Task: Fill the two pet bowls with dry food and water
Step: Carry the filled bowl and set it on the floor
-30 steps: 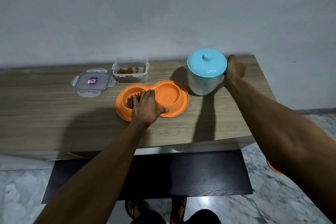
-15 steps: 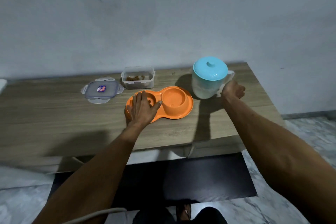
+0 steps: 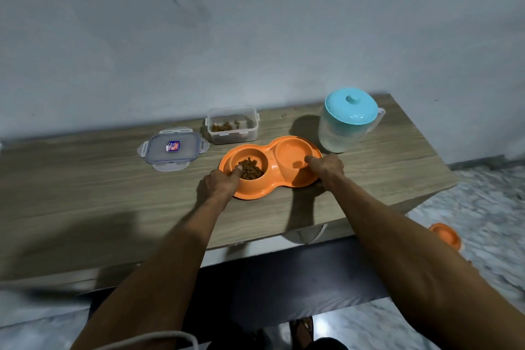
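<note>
- Hands on the orange double bowl — left hand gripping the kibble side's rim.
- Right hand clasps the other end, thumb in the right well.

— What changed at the orange plastic double pet bowl?
— The left hand slid off the kibble to the near-left rim, thumb hooked inside, so the brown dry food shows.
— And the right hand?
— It left the handle of the translucent jug with the turquoise lid and now grips the bowl's right rim.
</note>
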`<state>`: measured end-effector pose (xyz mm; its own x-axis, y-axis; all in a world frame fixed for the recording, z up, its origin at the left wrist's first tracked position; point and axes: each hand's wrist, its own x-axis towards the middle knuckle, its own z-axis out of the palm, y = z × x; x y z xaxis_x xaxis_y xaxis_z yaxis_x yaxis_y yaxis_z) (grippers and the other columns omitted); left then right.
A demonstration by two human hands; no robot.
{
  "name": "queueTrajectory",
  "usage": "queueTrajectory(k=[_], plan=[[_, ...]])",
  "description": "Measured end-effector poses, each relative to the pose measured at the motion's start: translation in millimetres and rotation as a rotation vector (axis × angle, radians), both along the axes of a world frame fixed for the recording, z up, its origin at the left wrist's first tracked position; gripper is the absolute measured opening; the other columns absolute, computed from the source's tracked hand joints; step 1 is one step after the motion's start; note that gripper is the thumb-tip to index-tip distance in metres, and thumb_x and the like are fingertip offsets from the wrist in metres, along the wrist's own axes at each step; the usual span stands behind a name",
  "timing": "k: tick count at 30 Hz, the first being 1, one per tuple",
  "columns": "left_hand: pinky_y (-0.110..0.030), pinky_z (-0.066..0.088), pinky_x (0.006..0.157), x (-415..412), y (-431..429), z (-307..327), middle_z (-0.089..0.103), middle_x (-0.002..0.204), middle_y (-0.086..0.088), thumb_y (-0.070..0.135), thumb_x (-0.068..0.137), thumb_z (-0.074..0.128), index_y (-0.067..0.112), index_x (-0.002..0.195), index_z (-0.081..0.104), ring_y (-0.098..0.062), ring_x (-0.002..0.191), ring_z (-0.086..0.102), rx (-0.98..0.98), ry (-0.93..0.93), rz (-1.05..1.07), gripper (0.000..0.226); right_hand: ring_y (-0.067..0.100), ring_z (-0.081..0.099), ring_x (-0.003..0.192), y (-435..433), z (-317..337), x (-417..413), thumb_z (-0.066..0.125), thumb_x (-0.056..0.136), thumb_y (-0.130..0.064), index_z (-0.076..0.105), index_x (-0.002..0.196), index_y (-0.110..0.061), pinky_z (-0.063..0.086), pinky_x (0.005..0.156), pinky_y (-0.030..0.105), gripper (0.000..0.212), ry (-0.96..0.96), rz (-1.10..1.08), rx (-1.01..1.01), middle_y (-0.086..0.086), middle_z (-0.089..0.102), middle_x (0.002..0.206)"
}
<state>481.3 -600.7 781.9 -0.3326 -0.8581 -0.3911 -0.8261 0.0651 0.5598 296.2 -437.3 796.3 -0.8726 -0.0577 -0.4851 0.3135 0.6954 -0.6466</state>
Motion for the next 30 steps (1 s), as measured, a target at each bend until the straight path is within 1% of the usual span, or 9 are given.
queueTrajectory(k=[4,8,14,19,21,24,26,28,30], plan=[[-0.043,0.060,0.077,-4.4,-7.3,-6.3,0.074,0.093,-0.011,0.071,0.069,0.056,0.013,0.098,0.071,-0.034,0.079,0.071,0.042,0.007,0.016,0.067,0.041,0.059,0.112,0.5,5.5,4.0,0.076,0.081,-0.035,0.059,0.121,-0.003,0.060,0.081,0.053,0.054,0.000,-0.043,0.000,0.018,0.058,0.125],[-0.043,0.061,0.074,-2.8,-11.1,-15.4,0.073,0.090,-0.010,0.067,0.061,0.061,0.016,0.097,0.067,-0.033,0.077,0.071,0.123,0.049,0.055,0.063,0.040,0.059,0.110,11.8,9.4,16.8,0.077,0.080,-0.033,0.060,0.118,-0.003,0.062,0.071,0.052,0.051,-0.023,-0.101,0.001,0.019,0.058,0.124],[-0.044,0.061,0.072,-1.9,8.6,-20.7,0.074,0.088,-0.009,0.073,0.047,0.058,0.017,0.091,0.067,-0.034,0.075,0.072,0.136,0.049,0.035,0.072,0.038,0.064,0.102,51.8,12.2,33.4,0.078,0.077,-0.037,0.066,0.109,-0.003,0.063,0.067,0.048,0.048,-0.015,-0.170,-0.018,0.018,0.064,0.116],[-0.044,0.061,0.080,-12.0,70.5,18.3,0.071,0.103,-0.013,0.050,0.074,0.073,0.008,0.109,0.068,-0.033,0.088,0.070,0.162,0.155,0.026,0.055,0.036,0.066,0.096,108.5,20.6,33.5,0.077,0.078,-0.037,0.067,0.106,-0.001,0.063,0.074,0.049,0.047,0.011,-0.212,-0.068,0.019,0.067,0.111],[-0.045,0.061,0.079,-21.4,92.4,20.5,0.070,0.106,-0.014,0.046,0.078,0.073,0.007,0.112,0.066,-0.033,0.088,0.070,0.177,0.168,-0.006,0.052,0.036,0.067,0.094,134.3,27.4,28.7,0.078,0.077,-0.036,0.067,0.106,0.000,0.062,0.076,0.050,0.048,0.031,-0.244,-0.085,0.018,0.067,0.110],[-0.037,0.061,0.058,-37.8,136.9,27.7,0.068,0.109,-0.015,0.047,0.076,0.074,0.007,0.112,0.065,-0.034,0.086,0.071,0.178,0.194,-0.052,0.054,0.035,0.068,0.088,184.7,36.9,19.5,0.078,0.076,-0.034,0.067,0.107,0.001,0.063,0.063,0.048,0.048,0.038,-0.281,-0.095,0.017,0.066,0.108],[-0.027,0.051,0.040,-51.1,169.2,34.3,0.066,0.112,-0.017,0.049,0.073,0.074,0.005,0.110,0.065,-0.037,0.086,0.071,0.175,0.220,-0.086,0.058,0.037,0.068,0.091,222.6,43.9,11.9,0.079,0.072,-0.034,0.067,0.108,0.001,0.063,0.063,0.049,0.051,0.050,-0.312,-0.106,0.017,0.065,0.111],[-0.024,0.046,0.035,-66.8,203.6,40.5,0.067,0.111,-0.019,0.052,0.070,0.073,0.004,0.107,0.066,-0.038,0.085,0.071,0.175,0.223,-0.122,0.062,0.039,0.068,0.096,263.0,50.7,1.8,0.080,0.069,-0.034,0.066,0.106,-0.001,0.063,0.068,0.050,0.051,0.070,-0.340,-0.119,0.017,0.065,0.113],[-0.025,0.046,0.037,-84.5,241.3,47.5,0.069,0.107,-0.019,0.056,0.069,0.071,0.004,0.104,0.068,-0.035,0.078,0.072,0.165,0.203,-0.163,0.063,0.040,0.067,0.095,304.7,59.7,-9.1,0.079,0.073,-0.030,0.062,0.101,-0.002,0.063,0.064,0.047,0.043,0.081,-0.354,-0.146,0.017,0.063,0.110]])
